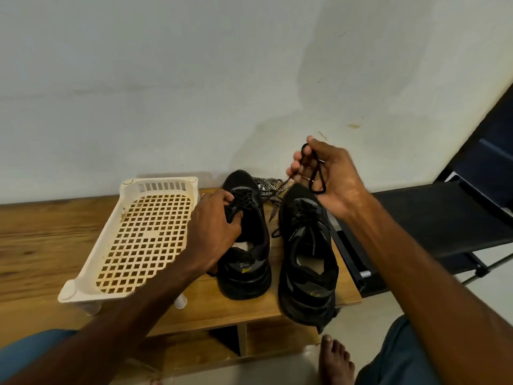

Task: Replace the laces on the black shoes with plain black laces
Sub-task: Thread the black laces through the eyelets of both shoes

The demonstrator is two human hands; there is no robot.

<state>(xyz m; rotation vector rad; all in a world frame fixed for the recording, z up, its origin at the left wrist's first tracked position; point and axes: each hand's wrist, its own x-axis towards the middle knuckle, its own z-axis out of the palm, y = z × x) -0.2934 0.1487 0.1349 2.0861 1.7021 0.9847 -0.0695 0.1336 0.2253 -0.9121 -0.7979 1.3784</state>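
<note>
**While the Lace Hangs Slack, Draw It Through Evenly**

While the right hand [333,179] clutches a loop of round, cord-like plain black lace [316,173] above the right shoe [308,268], the left hand [213,220] pinches the left shoe [244,273] at its lacing, on the grained wooden table [249,309]. Best to steady the tongue and tension both sides equally. Woven patterned laces [270,190] lie on the far side, and a stiff latticed plastic tray [161,180] sits to the left.

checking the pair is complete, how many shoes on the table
2. The left shoe stands beside the tray, gripped by the left hand; the right shoe stands at the right edge of the table. None seems hidden.
</note>
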